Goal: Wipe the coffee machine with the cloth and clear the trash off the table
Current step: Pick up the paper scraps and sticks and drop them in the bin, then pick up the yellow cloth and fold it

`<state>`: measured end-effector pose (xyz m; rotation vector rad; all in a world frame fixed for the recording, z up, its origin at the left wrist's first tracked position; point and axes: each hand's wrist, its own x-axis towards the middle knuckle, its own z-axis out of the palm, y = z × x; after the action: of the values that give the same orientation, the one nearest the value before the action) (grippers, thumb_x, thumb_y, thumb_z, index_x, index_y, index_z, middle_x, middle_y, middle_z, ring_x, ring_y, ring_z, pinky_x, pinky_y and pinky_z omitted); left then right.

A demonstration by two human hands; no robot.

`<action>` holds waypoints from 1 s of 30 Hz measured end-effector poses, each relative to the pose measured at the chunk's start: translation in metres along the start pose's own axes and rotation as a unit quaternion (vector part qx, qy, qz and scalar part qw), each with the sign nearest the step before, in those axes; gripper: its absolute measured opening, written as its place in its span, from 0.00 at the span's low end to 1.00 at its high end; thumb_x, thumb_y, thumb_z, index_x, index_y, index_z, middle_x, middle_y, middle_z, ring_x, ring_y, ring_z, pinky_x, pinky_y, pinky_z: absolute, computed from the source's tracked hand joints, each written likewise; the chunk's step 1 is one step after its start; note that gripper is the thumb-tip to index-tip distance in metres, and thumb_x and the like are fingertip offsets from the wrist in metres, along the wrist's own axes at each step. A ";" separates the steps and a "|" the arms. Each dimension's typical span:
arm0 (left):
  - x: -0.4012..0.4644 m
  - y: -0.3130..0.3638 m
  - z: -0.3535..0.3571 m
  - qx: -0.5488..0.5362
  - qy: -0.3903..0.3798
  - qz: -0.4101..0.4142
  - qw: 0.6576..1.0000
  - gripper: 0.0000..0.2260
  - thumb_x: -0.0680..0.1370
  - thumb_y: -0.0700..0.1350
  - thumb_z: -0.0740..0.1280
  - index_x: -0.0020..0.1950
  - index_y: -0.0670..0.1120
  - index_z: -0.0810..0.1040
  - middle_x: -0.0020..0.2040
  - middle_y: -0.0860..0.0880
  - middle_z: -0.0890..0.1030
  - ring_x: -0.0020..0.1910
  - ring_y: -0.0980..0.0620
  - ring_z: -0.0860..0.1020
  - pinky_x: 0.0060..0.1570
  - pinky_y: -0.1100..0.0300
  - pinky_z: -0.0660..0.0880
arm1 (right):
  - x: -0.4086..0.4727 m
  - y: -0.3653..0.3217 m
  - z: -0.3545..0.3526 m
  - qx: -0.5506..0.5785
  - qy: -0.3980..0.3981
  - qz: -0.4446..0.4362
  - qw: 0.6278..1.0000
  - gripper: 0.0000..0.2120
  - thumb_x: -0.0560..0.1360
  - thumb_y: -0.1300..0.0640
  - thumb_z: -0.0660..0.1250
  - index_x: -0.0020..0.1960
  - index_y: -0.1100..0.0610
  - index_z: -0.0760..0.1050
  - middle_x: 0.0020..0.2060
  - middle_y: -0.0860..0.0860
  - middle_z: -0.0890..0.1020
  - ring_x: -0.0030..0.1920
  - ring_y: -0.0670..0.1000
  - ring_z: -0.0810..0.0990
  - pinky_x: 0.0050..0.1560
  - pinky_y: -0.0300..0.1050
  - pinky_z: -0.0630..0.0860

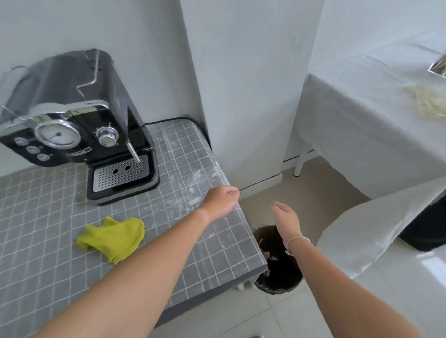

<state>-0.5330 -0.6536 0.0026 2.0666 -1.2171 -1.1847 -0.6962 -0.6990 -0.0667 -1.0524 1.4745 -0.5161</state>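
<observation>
No readable text anywhere; the coffee machine [75, 126] has a small front badge, too blurred to read.

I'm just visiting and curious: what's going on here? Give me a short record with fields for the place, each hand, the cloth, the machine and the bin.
place: grey tiled table against a white wall
coffee machine: black and chrome, at the back of the table
cloth: yellow, crumpled on the table, not held
left hand: curled at the table's right edge; contents not visible
right hand: open, empty, above the bin
bin: dark, on the floor beside the table, scraps inside
</observation>
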 end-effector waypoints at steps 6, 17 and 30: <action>-0.045 -0.048 -0.088 -0.024 0.106 -0.004 0.994 0.13 0.78 0.44 0.57 0.52 0.44 0.79 0.38 0.40 0.79 0.31 0.53 0.75 0.41 0.61 0.69 | -0.036 -0.059 0.076 -0.047 -0.054 -0.101 0.992 0.18 0.75 0.59 0.60 0.65 0.57 0.71 0.58 0.54 0.79 0.48 0.52 0.76 0.50 0.42 0.68; -0.111 -0.205 -0.200 0.098 0.152 -0.043 0.983 0.14 0.78 0.42 0.58 0.60 0.45 0.78 0.58 0.48 0.80 0.58 0.48 0.77 0.58 0.57 0.73 | -0.099 -0.044 0.217 -0.175 -0.112 -0.163 0.965 0.15 0.74 0.61 0.63 0.60 0.57 0.75 0.50 0.54 0.79 0.45 0.51 0.75 0.46 0.41 0.69; -0.103 -0.270 -0.224 0.149 0.068 -0.010 0.986 0.20 0.75 0.41 0.61 0.68 0.50 0.69 0.68 0.47 0.69 0.66 0.46 0.70 0.65 0.50 0.69 | -0.138 -0.015 0.291 -0.414 -0.069 -0.387 0.821 0.11 0.70 0.58 0.68 0.52 0.60 0.77 0.49 0.57 0.78 0.48 0.59 0.77 0.50 0.51 0.74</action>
<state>-0.2406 -0.4369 -0.0323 2.3374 -1.3774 -0.8952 -0.4301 -0.5183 -0.0398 -2.3783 1.0762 -0.3160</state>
